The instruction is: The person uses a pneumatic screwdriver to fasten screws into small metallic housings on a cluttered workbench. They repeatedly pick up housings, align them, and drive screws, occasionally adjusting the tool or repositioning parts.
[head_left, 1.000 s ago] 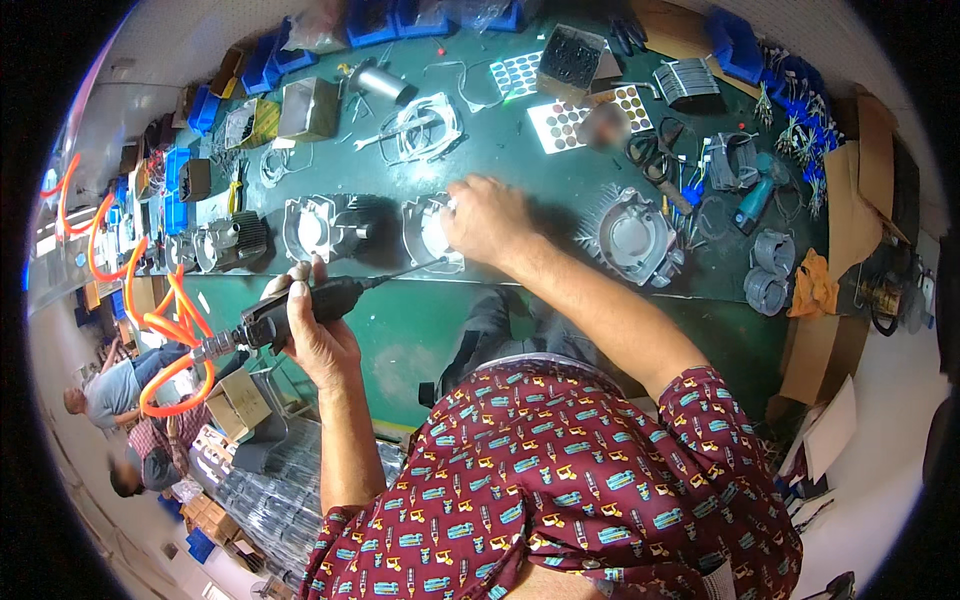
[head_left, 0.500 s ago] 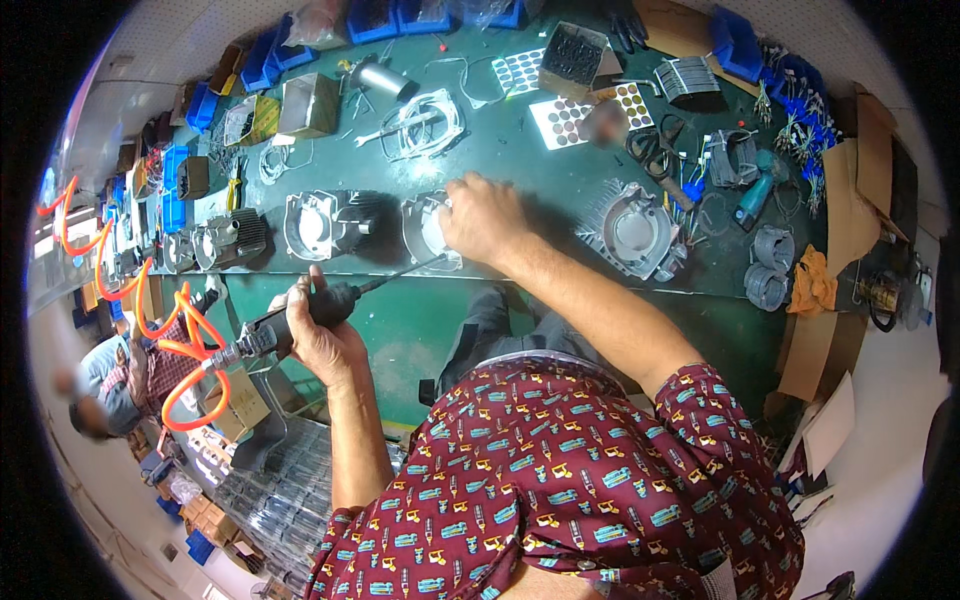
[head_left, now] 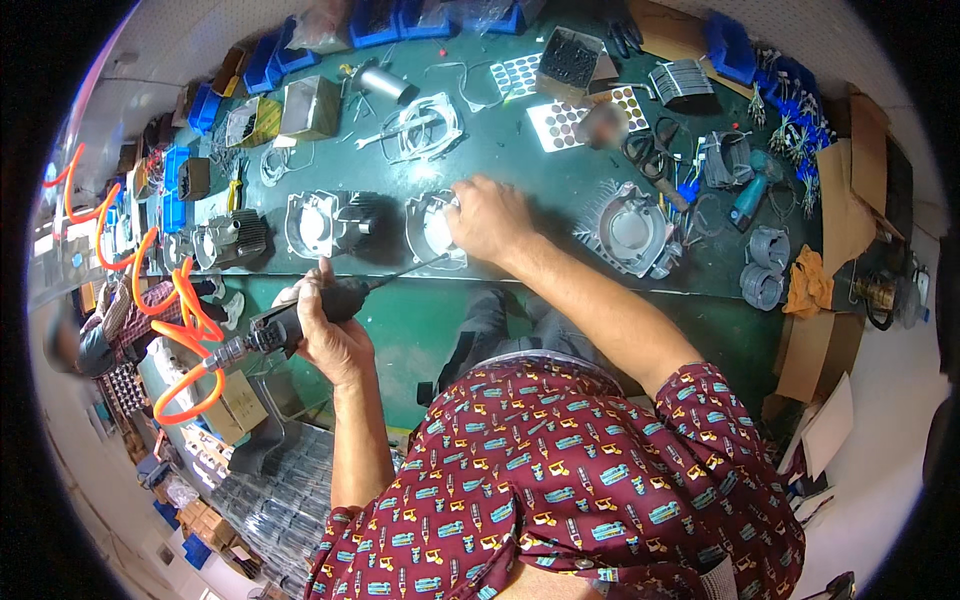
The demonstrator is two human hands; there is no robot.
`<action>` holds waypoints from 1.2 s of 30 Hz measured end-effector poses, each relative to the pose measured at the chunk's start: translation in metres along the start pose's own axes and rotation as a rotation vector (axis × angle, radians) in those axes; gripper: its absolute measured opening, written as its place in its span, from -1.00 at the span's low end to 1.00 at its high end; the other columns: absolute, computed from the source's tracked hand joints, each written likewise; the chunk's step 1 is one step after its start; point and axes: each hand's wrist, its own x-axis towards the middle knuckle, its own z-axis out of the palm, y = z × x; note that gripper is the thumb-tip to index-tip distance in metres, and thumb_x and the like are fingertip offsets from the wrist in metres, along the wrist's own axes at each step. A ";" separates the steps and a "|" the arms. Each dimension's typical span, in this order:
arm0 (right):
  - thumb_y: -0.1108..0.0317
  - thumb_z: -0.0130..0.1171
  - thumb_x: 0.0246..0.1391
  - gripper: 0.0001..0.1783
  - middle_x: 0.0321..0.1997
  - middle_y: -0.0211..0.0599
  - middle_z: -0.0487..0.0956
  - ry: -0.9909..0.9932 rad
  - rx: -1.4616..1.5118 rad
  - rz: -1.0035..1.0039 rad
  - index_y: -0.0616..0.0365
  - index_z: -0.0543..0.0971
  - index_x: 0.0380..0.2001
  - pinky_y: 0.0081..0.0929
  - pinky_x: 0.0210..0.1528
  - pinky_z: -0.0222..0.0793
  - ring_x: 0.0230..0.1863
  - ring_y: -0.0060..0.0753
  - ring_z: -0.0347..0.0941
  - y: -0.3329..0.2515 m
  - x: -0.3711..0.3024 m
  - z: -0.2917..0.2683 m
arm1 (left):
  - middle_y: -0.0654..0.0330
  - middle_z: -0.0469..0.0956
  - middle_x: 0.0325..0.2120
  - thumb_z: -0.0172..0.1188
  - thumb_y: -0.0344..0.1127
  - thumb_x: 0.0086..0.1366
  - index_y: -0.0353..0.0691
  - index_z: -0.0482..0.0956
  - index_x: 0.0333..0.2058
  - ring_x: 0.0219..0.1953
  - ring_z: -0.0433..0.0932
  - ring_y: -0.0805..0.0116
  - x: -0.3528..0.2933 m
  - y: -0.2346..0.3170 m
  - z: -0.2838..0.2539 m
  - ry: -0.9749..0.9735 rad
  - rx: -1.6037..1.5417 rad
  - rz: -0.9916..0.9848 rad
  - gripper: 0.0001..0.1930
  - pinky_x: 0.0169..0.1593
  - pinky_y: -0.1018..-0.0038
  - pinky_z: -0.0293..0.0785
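In the head view, clamps the left hand (head_left: 332,342) around a black power screwdriver (head_left: 347,298), with a coiled orange hose (head_left: 160,408) hanging from its rear end. Aims the long thin shaft (head_left: 410,267) rightward at the near rim of a grey metal housing (head_left: 430,232). Rests the right hand (head_left: 490,222) on that part's right side, probably to steady it; cannot tell the exact grip of the hidden fingertips. Has it lying by the front edge of the green counter (head_left: 490,150), likely for easy reach, between a similar casing (head_left: 318,228) and a finned casing (head_left: 630,232). Holds both hands apart, left forearm pointing straight toward the counter, right arm slanting in from the right, back of the hand up.
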 end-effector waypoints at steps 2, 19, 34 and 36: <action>0.12 0.03 0.09 -0.57 -0.13 0.13 0.58 0.005 0.011 -0.002 0.30 0.58 -0.21 -0.01 0.02 0.43 -0.06 0.11 0.55 0.004 -0.003 -0.002 | 0.15 0.53 -0.25 0.24 -0.43 0.24 -0.24 0.42 -0.23 -0.12 0.58 0.28 -0.006 0.005 0.009 -0.015 0.037 0.000 -0.81 0.23 0.07 0.44; 0.22 0.16 0.06 -0.62 -0.04 -0.09 0.59 0.212 0.019 -0.068 0.14 0.56 -0.07 -0.08 0.03 0.41 -0.01 0.05 0.51 0.078 -0.038 -0.034 | 0.07 0.59 -0.25 0.28 -0.58 0.13 -0.26 0.46 -0.22 -0.08 0.57 0.18 -0.056 0.016 0.101 -0.795 0.259 0.223 -0.75 0.25 0.04 0.34; 0.45 0.21 -0.07 -0.70 -0.12 -0.21 0.52 -0.113 -0.125 -0.623 0.00 0.60 -0.19 -0.15 -0.04 0.49 0.03 -0.10 0.48 0.055 -0.023 -0.036 | 0.13 0.56 -0.20 0.27 -0.56 0.19 -0.27 0.47 -0.17 0.01 0.53 0.22 -0.054 0.018 0.104 -0.680 0.268 0.124 -0.76 0.27 0.05 0.34; 0.43 0.24 -0.07 -0.69 -0.09 -0.21 0.53 -0.148 -0.083 -0.597 0.00 0.60 -0.17 -0.15 -0.01 0.49 0.05 -0.09 0.48 0.051 -0.020 -0.037 | 0.14 0.55 -0.21 0.28 -0.54 0.19 -0.27 0.46 -0.17 0.00 0.53 0.23 -0.053 0.020 0.101 -0.671 0.254 0.137 -0.75 0.27 0.06 0.34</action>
